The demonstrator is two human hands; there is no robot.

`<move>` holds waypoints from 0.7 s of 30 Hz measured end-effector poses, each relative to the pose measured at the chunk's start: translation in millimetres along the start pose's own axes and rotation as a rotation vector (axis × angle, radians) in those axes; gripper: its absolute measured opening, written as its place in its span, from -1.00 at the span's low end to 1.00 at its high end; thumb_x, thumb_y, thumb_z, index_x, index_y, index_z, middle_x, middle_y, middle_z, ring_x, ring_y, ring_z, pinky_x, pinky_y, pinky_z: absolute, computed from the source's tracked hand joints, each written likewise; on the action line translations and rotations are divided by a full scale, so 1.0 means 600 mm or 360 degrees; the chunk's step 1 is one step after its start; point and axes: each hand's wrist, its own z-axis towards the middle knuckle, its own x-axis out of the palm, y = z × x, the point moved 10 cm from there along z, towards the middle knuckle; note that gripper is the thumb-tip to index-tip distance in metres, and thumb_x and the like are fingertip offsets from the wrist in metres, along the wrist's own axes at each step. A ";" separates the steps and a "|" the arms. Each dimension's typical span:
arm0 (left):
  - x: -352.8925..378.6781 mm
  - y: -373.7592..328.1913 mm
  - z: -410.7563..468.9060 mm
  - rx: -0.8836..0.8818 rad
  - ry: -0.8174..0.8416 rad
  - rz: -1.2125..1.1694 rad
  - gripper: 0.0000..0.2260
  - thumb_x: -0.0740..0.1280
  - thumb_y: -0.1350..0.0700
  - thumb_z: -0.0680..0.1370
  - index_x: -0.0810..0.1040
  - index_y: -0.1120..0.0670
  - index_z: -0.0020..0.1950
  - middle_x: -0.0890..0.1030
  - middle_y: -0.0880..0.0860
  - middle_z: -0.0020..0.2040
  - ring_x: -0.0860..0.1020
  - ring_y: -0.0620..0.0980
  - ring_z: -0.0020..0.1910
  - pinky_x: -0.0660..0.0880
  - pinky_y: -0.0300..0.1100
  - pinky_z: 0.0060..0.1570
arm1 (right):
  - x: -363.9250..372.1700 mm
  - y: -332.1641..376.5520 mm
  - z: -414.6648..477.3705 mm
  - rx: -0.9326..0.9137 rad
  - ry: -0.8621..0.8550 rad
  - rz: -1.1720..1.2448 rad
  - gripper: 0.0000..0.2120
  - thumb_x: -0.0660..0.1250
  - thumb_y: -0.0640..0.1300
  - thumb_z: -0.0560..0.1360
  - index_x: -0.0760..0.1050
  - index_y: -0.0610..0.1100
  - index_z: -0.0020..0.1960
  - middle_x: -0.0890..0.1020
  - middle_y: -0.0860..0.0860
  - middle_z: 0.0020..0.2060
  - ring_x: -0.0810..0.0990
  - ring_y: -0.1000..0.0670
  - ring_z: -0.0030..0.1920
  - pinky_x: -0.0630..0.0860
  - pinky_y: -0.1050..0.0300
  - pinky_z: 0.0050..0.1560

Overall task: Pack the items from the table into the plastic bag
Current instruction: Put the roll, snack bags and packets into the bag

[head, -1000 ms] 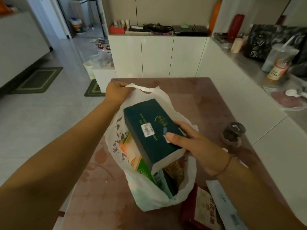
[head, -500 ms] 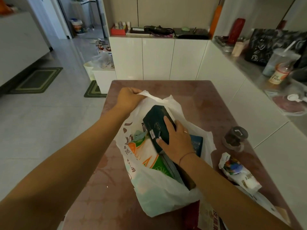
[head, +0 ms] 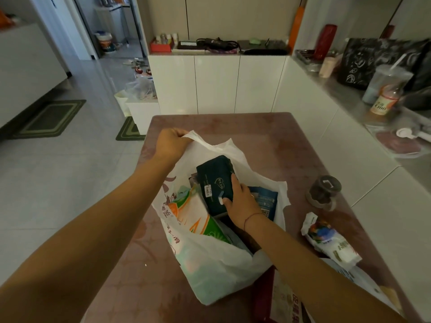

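The dark green pack (head: 215, 183) stood half out of the plastic bag (head: 210, 271) on the table (head: 268, 141), so it could tip against the thin wall or slide out if the bag mouth sagged. The left hand (head: 171, 145) was closed on the bag's handle and held it up. The right hand (head: 241, 203) lay on the pack with fingers spread, pressing more than gripping, as far as I could see. The pack was rectangular, with a white label. A white snack packet (head: 328, 238) and a dark jar (head: 323, 191) waited on the table beside the bag.
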 end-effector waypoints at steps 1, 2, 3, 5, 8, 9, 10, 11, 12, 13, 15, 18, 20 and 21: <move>0.002 0.000 -0.003 0.0013 0.0019 0.0025 -0.84 0.33 0.16 0.55 0.65 0.16 0.06 0.61 0.07 -0.07 0.56 0.05 -0.10 0.48 -0.13 -0.10 | -0.006 0.004 -0.004 -0.0026 -0.0030 -0.0021 -0.29 0.18 -0.06 0.58 -0.23 -0.01 0.52 0.08 -0.15 0.50 0.18 -0.22 0.45 0.20 -0.10 0.44; 0.003 0.000 -0.006 0.0031 0.0039 0.0053 -0.83 0.33 0.16 0.55 0.64 0.15 0.08 0.60 0.05 -0.06 0.55 0.03 -0.09 0.48 -0.13 -0.09 | -0.016 0.012 -0.011 -0.0079 -0.0093 -0.0094 -0.25 0.20 -0.03 0.57 -0.26 0.00 0.52 -0.02 -0.13 0.52 0.05 -0.22 0.50 0.08 -0.10 0.47; 0.004 0.000 -0.010 0.0051 0.0061 0.0079 -0.83 0.33 0.15 0.55 0.64 0.14 0.09 0.60 0.04 -0.06 0.56 0.02 -0.08 0.49 -0.13 -0.07 | -0.024 0.023 -0.020 -0.0154 -0.0152 -0.0213 -0.21 0.22 0.02 0.55 -0.29 0.03 0.51 -0.12 -0.11 0.53 -0.08 -0.22 0.52 -0.04 -0.11 0.49; 0.007 0.003 -0.018 0.0094 0.0112 0.0136 -0.84 0.35 0.11 0.54 0.63 0.11 0.07 0.63 0.02 -0.04 0.59 0.01 -0.08 0.54 -0.11 -0.05 | -0.017 0.038 -0.032 -0.0284 -0.0154 -0.0434 -0.17 0.24 0.14 0.51 -0.31 0.13 0.49 -0.26 -0.06 0.52 -0.22 -0.22 0.51 -0.19 -0.17 0.47; 0.012 0.022 -0.026 0.0113 0.0147 0.0306 -0.77 0.37 0.03 0.52 0.61 0.09 0.12 0.65 0.05 0.03 0.63 0.03 -0.08 0.60 -0.10 -0.14 | 0.024 0.028 -0.035 -0.0291 -0.0018 -0.0574 -0.23 0.21 0.21 0.49 -0.21 0.18 0.50 -0.35 -0.03 0.49 -0.24 -0.25 0.51 -0.14 -0.26 0.47; 0.012 0.032 -0.030 0.0090 0.0142 0.0404 -0.72 0.38 -0.01 0.50 0.60 0.08 0.16 0.64 0.04 0.07 0.63 0.04 -0.11 0.60 -0.12 -0.23 | 0.032 0.024 -0.034 -0.0288 -0.0015 -0.0594 -0.25 0.20 0.20 0.50 -0.20 0.18 0.50 -0.37 -0.04 0.49 -0.24 -0.25 0.50 -0.14 -0.26 0.47; 0.010 0.042 -0.034 0.0060 0.0131 0.0512 -0.67 0.39 -0.04 0.49 0.57 0.06 0.20 0.63 0.03 0.10 0.64 0.04 -0.16 0.61 -0.09 -0.26 | 0.036 0.021 -0.033 -0.0287 -0.0022 -0.0605 -0.26 0.20 0.20 0.51 -0.20 0.18 0.50 -0.38 -0.04 0.48 -0.25 -0.25 0.50 -0.14 -0.25 0.47; 0.008 0.052 -0.038 0.0037 0.0107 0.0616 -0.60 0.41 -0.07 0.46 0.53 0.04 0.24 0.61 0.03 0.15 0.65 0.05 -0.17 0.62 -0.02 -0.20 | 0.038 0.019 -0.033 -0.0289 -0.0029 -0.0605 -0.27 0.19 0.19 0.51 -0.19 0.18 0.50 -0.38 -0.04 0.48 -0.26 -0.25 0.50 -0.14 -0.25 0.47; 0.005 0.060 -0.044 0.0019 0.0076 0.0726 -0.54 0.44 -0.08 0.43 0.49 0.01 0.29 0.58 0.05 0.19 0.65 0.09 -0.10 0.60 0.08 -0.05 | 0.036 0.019 -0.033 -0.0299 -0.0031 -0.0596 -0.28 0.19 0.19 0.51 -0.18 0.18 0.50 -0.38 -0.03 0.48 -0.26 -0.25 0.50 -0.15 -0.25 0.47; 0.000 0.068 -0.050 0.0023 0.0030 0.0856 -0.48 0.46 -0.10 0.40 0.44 -0.03 0.33 0.55 0.07 0.24 0.62 0.13 0.03 0.51 0.15 0.13 | 0.032 0.022 -0.034 -0.0318 -0.0023 -0.0564 -0.28 0.19 0.19 0.51 -0.17 0.18 0.50 -0.36 -0.03 0.49 -0.26 -0.24 0.50 -0.16 -0.25 0.48; -0.011 0.071 -0.072 0.0061 -0.0094 0.1116 -0.37 0.46 -0.12 0.39 0.34 -0.07 0.40 0.44 0.10 0.37 0.42 0.17 0.33 0.26 0.19 0.35 | 0.015 0.026 -0.040 -0.0371 -0.0025 -0.0430 -0.29 0.20 0.17 0.51 -0.12 0.16 0.51 -0.29 -0.02 0.51 -0.23 -0.21 0.51 -0.14 -0.25 0.49; -0.026 0.082 -0.120 -0.0014 -0.0230 0.1107 -0.22 0.47 -0.12 0.38 0.18 -0.04 0.49 0.26 0.12 0.48 0.19 0.19 0.47 0.11 0.22 0.43 | -0.057 0.021 -0.068 -0.0501 -0.0298 0.0063 -0.41 0.24 0.03 0.54 0.10 0.04 0.50 0.01 -0.05 0.52 0.00 -0.13 0.51 0.09 -0.13 0.49; -0.031 0.097 -0.154 -0.0103 -0.0316 0.0929 -0.14 0.49 -0.11 0.37 0.09 0.00 0.52 0.17 0.13 0.51 0.13 0.19 0.50 0.06 0.21 0.44 | -0.125 -0.021 -0.094 -0.0471 -0.0667 0.0316 -0.53 0.26 -0.05 0.54 0.29 -0.07 0.41 0.24 -0.07 0.45 0.21 -0.08 0.45 0.25 0.01 0.42; -0.035 0.107 -0.171 -0.0168 -0.0379 0.0818 -0.11 0.50 -0.11 0.36 0.06 0.02 0.53 0.14 0.13 0.52 0.11 0.19 0.50 0.06 0.21 0.44 | -0.156 -0.052 -0.106 -0.0385 -0.0874 0.0292 -0.56 0.29 -0.06 0.52 0.34 -0.10 0.37 0.32 -0.09 0.40 0.29 -0.09 0.40 0.31 0.01 0.38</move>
